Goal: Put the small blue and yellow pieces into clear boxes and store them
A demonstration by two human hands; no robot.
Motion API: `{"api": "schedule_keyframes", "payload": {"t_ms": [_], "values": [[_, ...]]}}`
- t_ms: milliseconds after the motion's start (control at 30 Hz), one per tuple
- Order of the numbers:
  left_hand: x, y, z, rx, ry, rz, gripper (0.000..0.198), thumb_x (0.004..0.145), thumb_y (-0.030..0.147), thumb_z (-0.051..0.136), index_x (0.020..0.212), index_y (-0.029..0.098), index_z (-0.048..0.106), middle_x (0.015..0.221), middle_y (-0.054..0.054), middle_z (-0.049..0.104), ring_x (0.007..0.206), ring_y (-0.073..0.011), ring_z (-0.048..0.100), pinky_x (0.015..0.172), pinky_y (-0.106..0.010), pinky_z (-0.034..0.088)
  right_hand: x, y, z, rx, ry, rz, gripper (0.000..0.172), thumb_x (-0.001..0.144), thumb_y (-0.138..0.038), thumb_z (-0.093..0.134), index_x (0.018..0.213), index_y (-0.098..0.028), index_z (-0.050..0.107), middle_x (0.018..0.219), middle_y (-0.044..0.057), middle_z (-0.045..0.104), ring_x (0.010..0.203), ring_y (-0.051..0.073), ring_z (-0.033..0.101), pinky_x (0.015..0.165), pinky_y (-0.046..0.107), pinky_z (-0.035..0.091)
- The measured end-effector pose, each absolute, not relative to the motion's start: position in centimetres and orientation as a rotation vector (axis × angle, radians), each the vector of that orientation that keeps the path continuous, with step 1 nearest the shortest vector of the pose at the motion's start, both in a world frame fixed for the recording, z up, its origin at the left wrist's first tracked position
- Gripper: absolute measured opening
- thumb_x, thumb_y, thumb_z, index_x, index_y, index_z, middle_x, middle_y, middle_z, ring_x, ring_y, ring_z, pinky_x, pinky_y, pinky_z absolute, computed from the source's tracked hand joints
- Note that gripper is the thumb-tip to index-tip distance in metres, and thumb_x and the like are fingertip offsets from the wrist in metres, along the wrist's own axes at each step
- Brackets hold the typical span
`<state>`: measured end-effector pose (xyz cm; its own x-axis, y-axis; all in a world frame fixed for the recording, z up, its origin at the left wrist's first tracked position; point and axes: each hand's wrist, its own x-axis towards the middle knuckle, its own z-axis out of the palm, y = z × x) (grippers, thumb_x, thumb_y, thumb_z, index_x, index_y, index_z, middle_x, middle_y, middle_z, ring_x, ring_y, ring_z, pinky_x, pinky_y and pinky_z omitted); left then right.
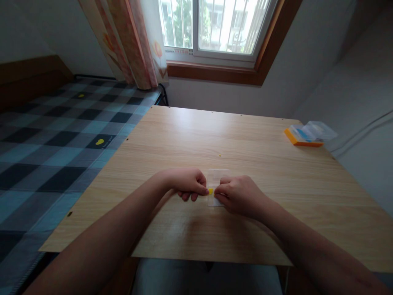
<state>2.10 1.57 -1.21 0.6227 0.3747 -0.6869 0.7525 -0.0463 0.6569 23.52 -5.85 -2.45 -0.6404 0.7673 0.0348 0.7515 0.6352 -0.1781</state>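
Observation:
Over the table, my left hand is closed, with thumb and forefinger pinching a small yellow piece. My right hand faces it from the right, its fingertips pressed together just beside the yellow piece. A trace of yellow shows at those right fingertips, but what they hold is mostly hidden. Beneath the hands lies a clear, thin rectangular plate, partly covered by my right hand. Farther back on the wood sits a tiny yellow bit.
A light wooden table carries an orange-based box with a raised clear lid at its back right. Left of it is a bed with a checked cover. Behind are a window and a curtain. A chair seat shows below.

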Motion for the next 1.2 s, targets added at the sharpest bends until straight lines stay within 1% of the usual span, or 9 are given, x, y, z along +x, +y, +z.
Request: {"api": "schedule_keyframes", "payload": {"t_ms": [167, 367, 633, 800, 967, 1100, 1200], "values": [[2.11, 1.56, -1.25, 1.663, 0.944, -0.397, 0.021, 0.083, 0.039, 0.065, 0.077, 0.019, 0.060, 0.060, 0.003, 0.063, 0.043, -0.0107, 0.052, 0.038, -0.020, 0.035, 23.38, -5.87, -2.51, -1.282, -2.745, 0.236, 0.023, 0.093, -0.021, 0.057, 0.082, -0.022, 0.077, 0.081, 0.002, 0.072, 0.060, 0.011, 0.050, 0.057, 0.030, 0.018], [2.14, 1.49, -1.04, 1.658, 0.943, -0.409, 0.021, 0.083, 0.039, 0.065, 0.078, 0.019, 0.060, 0.062, 0.003, 0.063, 0.044, -0.0105, 0.053, 0.039, -0.020, 0.036, 23.32, -5.96, -2.43, -1.330, -2.760, 0.223, 0.026, 0.094, -0.023, 0.056, 0.077, -0.020, 0.075, 0.080, 0.001, 0.071, 0.060, 0.010, 0.049, 0.057, 0.030, 0.018], [2.15, 1.33, -0.82, 1.664, 0.960, -0.403, 0.021, 0.082, 0.039, 0.065, 0.078, 0.019, 0.060, 0.061, 0.003, 0.063, 0.044, -0.0101, 0.052, 0.040, -0.020, 0.035, 23.29, -5.89, -3.21, -1.307, -2.737, 0.189, 0.027, 0.098, -0.026, 0.054, 0.082, -0.021, 0.076, 0.082, 0.002, 0.071, 0.061, 0.011, 0.051, 0.057, 0.030, 0.021], [2.11, 1.38, -0.92, 1.664, 0.954, -0.402, 0.018, 0.084, 0.036, 0.063, 0.079, 0.019, 0.060, 0.062, 0.003, 0.063, 0.044, -0.0101, 0.053, 0.039, -0.020, 0.035, 23.20, -5.94, -3.25, -1.291, -2.730, 0.181, 0.030, 0.097, -0.024, 0.052, 0.077, -0.019, 0.074, 0.080, 0.003, 0.070, 0.061, 0.011, 0.050, 0.057, 0.030, 0.022], [2.14, 1.33, -0.77, 1.663, 0.958, -0.405, 0.018, 0.084, 0.036, 0.063, 0.079, 0.019, 0.060, 0.061, 0.004, 0.063, 0.044, -0.0098, 0.052, 0.039, -0.020, 0.036, 23.21, -6.02, -2.76, -1.282, -2.741, 0.232, 0.025, 0.093, -0.020, 0.054, 0.075, -0.019, 0.073, 0.078, 0.002, 0.069, 0.059, 0.010, 0.046, 0.058, 0.030, 0.021], [2.14, 1.25, -0.67, 1.662, 0.955, -0.401, 0.018, 0.084, 0.036, 0.063, 0.080, 0.019, 0.060, 0.062, 0.004, 0.063, 0.044, -0.0099, 0.053, 0.040, -0.020, 0.036, 23.47, -6.01, -2.52, -1.236, -2.750, 0.323, 0.021, 0.090, -0.020, 0.057, 0.080, -0.021, 0.075, 0.079, 0.001, 0.069, 0.061, 0.010, 0.047, 0.059, 0.028, 0.022], [2.13, 1.23, -0.72, 1.663, 0.958, -0.403, 0.018, 0.085, 0.036, 0.063, 0.080, 0.019, 0.059, 0.062, 0.003, 0.063, 0.044, -0.0101, 0.053, 0.040, -0.020, 0.035, 23.68, -5.95, -2.53, -1.209, -2.747, 0.392, 0.021, 0.089, -0.018, 0.058, 0.079, -0.020, 0.075, 0.078, 0.001, 0.068, 0.061, 0.009, 0.047, 0.059, 0.028, 0.023]]}}
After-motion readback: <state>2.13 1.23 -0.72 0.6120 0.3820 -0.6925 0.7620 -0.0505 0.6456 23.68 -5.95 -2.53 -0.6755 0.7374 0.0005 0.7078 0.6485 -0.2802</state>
